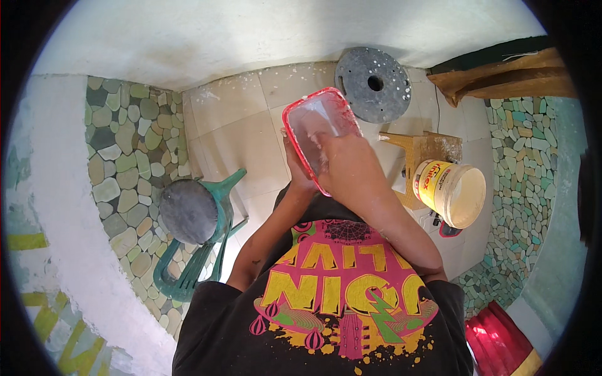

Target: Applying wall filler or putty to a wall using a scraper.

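While pebbled stone (pixel 128 141) flanks pale tiles (pixel 219 116), the left hand (pixel 297 168) cups a red-rimmed tub (pixel 342 108), the right hand's (pixel 342 160) grip inside unclear.

— Begin with the beige square-tiled floor (pixel 219 138).
— See white plaster wall (pixel 188 37) along the far edge, multicoloured pebble strips (pixel 128 156) beyond left and right edges.
— Near the far edge?
— Find grey round holed disc (pixel 392 97), right of centre.
— Across the left edge?
— See green plastic chair (pixel 223 207).
— Toward the right?
— Find white-and-yellow plastic bucket (pixel 448 193), overlapping brown wooden stool (pixel 439 147); can't tell whether on or before it.
— Over the middle?
— See red-rimmed rectangular plastic tub (pixel 305 133), right hand (pixel 345 158) inside.
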### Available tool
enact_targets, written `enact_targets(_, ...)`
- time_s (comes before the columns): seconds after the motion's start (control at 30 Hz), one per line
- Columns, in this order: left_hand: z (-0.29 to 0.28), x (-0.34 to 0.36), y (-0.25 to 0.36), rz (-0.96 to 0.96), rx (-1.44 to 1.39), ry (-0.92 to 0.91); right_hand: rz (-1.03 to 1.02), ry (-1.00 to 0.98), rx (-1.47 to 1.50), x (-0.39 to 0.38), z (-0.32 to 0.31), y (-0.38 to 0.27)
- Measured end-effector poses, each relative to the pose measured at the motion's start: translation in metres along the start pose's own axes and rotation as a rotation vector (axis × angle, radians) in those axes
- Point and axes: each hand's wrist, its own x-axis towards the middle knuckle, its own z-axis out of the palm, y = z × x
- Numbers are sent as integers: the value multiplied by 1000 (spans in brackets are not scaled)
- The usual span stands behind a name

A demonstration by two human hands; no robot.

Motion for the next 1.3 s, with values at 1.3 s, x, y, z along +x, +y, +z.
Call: enact_targets(1.3, -7, 5, 0, -53, -170, 126, -9, 119, -15, 0, -4, -2)
